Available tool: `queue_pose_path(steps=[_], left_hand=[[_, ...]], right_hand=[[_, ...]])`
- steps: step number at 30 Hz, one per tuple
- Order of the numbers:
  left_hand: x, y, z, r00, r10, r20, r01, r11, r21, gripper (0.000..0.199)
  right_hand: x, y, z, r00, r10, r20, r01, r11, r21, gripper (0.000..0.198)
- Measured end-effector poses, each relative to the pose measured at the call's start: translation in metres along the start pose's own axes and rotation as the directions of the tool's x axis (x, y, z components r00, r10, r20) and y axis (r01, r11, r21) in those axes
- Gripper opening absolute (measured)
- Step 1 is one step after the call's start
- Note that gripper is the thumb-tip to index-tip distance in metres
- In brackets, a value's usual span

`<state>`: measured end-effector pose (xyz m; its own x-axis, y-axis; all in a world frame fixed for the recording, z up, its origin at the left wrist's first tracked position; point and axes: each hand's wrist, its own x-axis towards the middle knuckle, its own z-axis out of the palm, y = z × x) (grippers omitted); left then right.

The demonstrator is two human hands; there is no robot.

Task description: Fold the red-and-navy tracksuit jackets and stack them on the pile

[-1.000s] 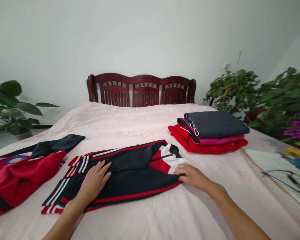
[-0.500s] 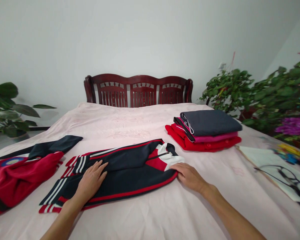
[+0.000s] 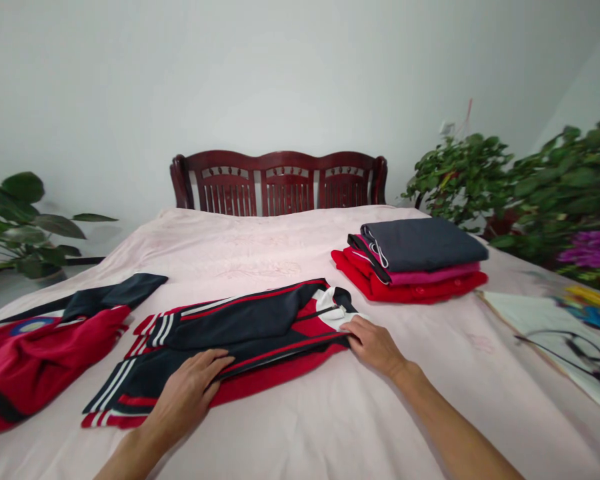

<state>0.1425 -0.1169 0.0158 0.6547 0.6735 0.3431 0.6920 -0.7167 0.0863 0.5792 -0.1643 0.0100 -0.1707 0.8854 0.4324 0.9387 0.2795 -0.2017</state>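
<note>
A navy track jacket point(image 3: 260, 327) with red trim, white cuff stripes and a white-and-red collar area lies folded lengthwise on the bed, its collar to the right. My left hand point(image 3: 193, 383) is closed on the near sleeve, fingers on top of the cloth and thumb at its lower edge. At the shoulder beside the collar, my right hand point(image 3: 375, 343) pinches the jacket's edge between thumb and fingers. Between the two hands the near edge is turned inward, and a strip of the red back shows beneath it.
A red and navy garment point(image 3: 55, 353) lies loosely at the left. At the right is a stack of folded clothes point(image 3: 420, 247), dark grey on top. Eyeglasses point(image 3: 580, 353) rest on an open book point(image 3: 525, 313). Plants flank the pink-sheeted bed point(image 3: 290, 440).
My left hand has moved right and toward me, from lying on the sleeve to gripping its edge. The jacket's near edge has been drawn inward, exposing red cloth. My right hand stays by the collar.
</note>
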Motion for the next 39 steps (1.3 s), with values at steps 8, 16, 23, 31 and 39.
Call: queue_pose_path(steps=[8, 16, 23, 31, 39], left_hand=[[0.002, 0.003, 0.000, 0.996, 0.053, -0.077, -0.050, 0.998, 0.048, 0.049], [0.022, 0.013, -0.007, 0.970, -0.059, -0.234, 0.102, 0.979, 0.177, 0.048], [0.017, 0.012, -0.005, 0.992, -0.092, 0.083, 0.078, 0.984, 0.161, 0.062], [-0.021, -0.022, -0.009, 0.978, -0.108, 0.178, 0.080, 0.984, 0.159, 0.081], [-0.011, 0.029, -0.026, 0.996, 0.074, 0.044, -0.078, 0.992, 0.096, 0.078]], right_hand=[[0.012, -0.018, -0.008, 0.984, 0.129, 0.125, -0.128, 0.992, -0.017, 0.029], [0.023, -0.031, -0.007, 0.998, 0.027, 0.056, -0.026, 1.000, -0.016, 0.030], [0.013, -0.018, 0.003, 0.992, -0.087, 0.089, 0.085, 0.996, 0.032, 0.040], [0.006, -0.017, -0.011, 0.977, -0.113, 0.181, 0.108, 0.993, 0.039, 0.048], [0.025, -0.050, -0.023, 0.981, -0.127, 0.145, 0.121, 0.991, 0.051, 0.049]])
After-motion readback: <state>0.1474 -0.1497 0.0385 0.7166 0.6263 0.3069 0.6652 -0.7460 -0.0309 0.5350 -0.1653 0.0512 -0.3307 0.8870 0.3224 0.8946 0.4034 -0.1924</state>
